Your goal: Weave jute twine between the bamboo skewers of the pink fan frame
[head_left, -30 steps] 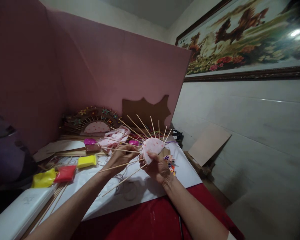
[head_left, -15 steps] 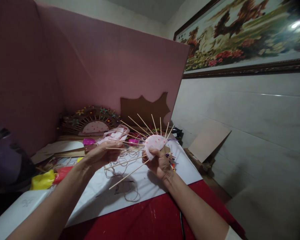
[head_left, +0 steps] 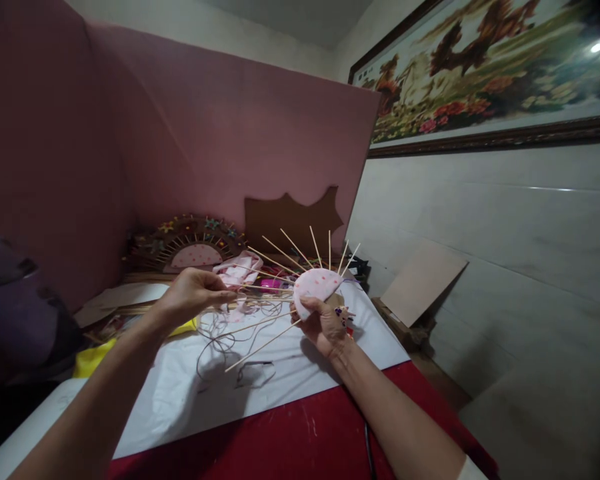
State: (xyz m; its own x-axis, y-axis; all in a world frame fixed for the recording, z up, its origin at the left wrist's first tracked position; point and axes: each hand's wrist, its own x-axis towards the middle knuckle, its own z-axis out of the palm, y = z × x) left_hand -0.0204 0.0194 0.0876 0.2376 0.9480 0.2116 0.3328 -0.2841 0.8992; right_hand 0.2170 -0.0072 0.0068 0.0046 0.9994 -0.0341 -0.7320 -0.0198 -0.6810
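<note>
My right hand (head_left: 325, 328) is closed round the lower edge of a half-round piece covered in pink polka-dot cloth (head_left: 317, 285), thumb on its front. Several thin wooden sticks (head_left: 263, 346) fan out from its curved edge. My left hand (head_left: 197, 295) is held to the left with thumb and fingers pinched together, near the outer ends of the left-hand sticks. What lies between those fingertips is too small to make out. Loops of thin twine (head_left: 215, 331) hang or lie below the left hand, over the white sheet.
A finished-looking fan-shaped piece (head_left: 197, 255) with sticks and coloured stars stands at the back left. Crumpled pink cloth (head_left: 240, 267) lies before it. A brown jagged board (head_left: 293, 220) leans on the pink panel. White sheeting (head_left: 180, 400) covers part of the red tabletop (head_left: 280, 440).
My left hand has moved slightly up and left, away from the stick ends, and the twine loops have shifted. My right hand keeps its hold on the dotted piece.
</note>
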